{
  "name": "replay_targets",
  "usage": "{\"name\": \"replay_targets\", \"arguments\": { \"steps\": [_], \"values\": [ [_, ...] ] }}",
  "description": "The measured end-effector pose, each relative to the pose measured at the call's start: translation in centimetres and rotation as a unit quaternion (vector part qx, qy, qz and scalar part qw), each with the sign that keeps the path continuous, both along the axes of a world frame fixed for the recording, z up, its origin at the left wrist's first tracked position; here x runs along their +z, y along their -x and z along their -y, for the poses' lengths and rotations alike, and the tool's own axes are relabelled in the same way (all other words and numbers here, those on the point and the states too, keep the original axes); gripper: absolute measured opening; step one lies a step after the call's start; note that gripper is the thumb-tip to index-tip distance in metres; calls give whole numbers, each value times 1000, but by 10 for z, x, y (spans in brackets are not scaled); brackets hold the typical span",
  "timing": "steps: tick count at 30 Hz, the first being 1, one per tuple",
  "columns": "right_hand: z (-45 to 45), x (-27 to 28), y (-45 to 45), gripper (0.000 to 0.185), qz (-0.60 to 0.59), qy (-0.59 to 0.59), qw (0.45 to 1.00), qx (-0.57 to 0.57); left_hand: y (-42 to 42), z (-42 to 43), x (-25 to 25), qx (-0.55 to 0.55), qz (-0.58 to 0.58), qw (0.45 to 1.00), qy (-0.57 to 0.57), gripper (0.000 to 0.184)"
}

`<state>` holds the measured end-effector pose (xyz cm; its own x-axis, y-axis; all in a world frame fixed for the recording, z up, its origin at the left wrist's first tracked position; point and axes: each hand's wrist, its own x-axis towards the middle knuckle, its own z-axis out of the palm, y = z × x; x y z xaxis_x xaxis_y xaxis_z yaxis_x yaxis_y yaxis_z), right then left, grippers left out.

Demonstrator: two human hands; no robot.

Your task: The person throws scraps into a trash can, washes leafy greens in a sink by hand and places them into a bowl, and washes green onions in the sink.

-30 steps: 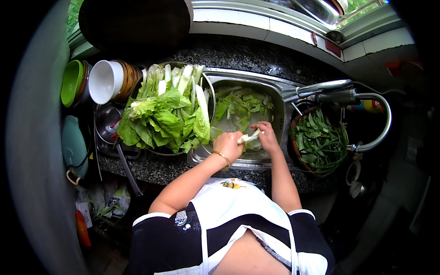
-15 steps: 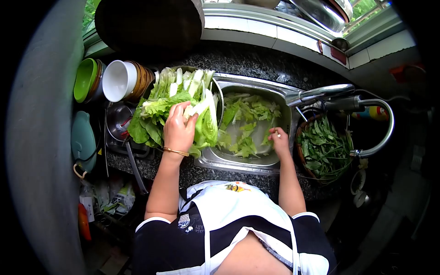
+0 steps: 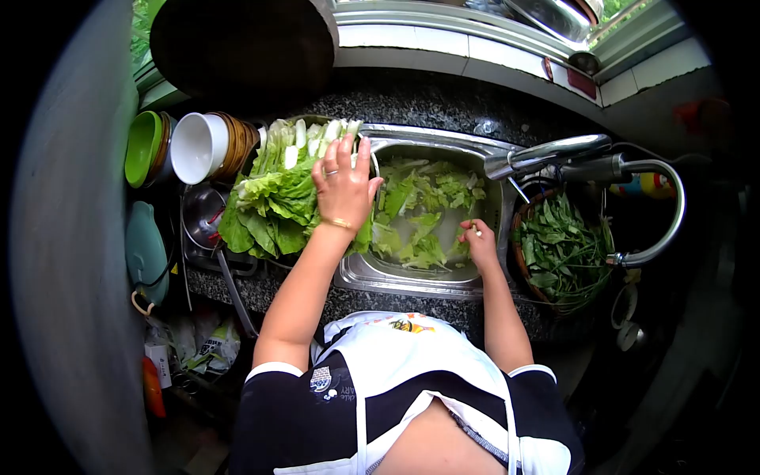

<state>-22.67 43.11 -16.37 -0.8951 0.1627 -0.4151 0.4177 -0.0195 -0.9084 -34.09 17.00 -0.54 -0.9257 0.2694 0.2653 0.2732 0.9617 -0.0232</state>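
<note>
My left hand (image 3: pixel 346 186) lies over the right side of a heap of leafy green lettuce (image 3: pixel 277 198), fingers stretched out and apart on the pale stalks. The heap fills a metal bowl whose rim (image 3: pixel 375 162) shows in part at the left of the sink. At the sink's right side, my right hand (image 3: pixel 479 241) is closed, with a small whitish bit at the fingers that I cannot identify. Below it, loose lettuce leaves (image 3: pixel 423 218) float in cloudy water inside the steel sink (image 3: pixel 372 273).
A faucet (image 3: pixel 554 154) reaches over the sink's right edge. Beyond it stands a basket of dark green leaves (image 3: pixel 562 245). To the left are a white bowl (image 3: pixel 198 149), a green bowl (image 3: pixel 142 149) and a ladle-like metal pan (image 3: pixel 204 214). A dark round board (image 3: pixel 241 47) stands at the back.
My left hand has shifted right and away from me across the lettuce, and its fingers have straightened and spread. My right hand has barely moved and stays closed.
</note>
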Motion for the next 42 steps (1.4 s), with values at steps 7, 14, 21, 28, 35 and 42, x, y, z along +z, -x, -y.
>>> {"name": "replay_targets", "arguments": {
  "steps": [7, 14, 21, 28, 35, 42],
  "values": [
    [8, -8, 6, 17, 31, 29, 999, -9, -51, 20, -13, -72, 108, 988, -87, 32],
    [-2, -41, 21, 36, 72, -162, 983, 37, -58, 10, -5, -94, 89, 989, -75, 21],
    [39, -77, 22, 72, 0, -323, 938, 124, -89, -27, -30, -135, 292, 907, -271, 18],
    [45, -76, -2, 47, 137, -211, 922, 296, -79, -27, -169, 116, 342, 921, -145, 71],
    [28, -31, 27, 30, 237, 103, 962, 86, -80, -45, -217, 100, 609, 763, -193, 69],
    [-13, -27, 88, 18, -121, -294, 938, 140, -15, -84, -151, 9, 343, 920, -189, 23]
  ]
}}
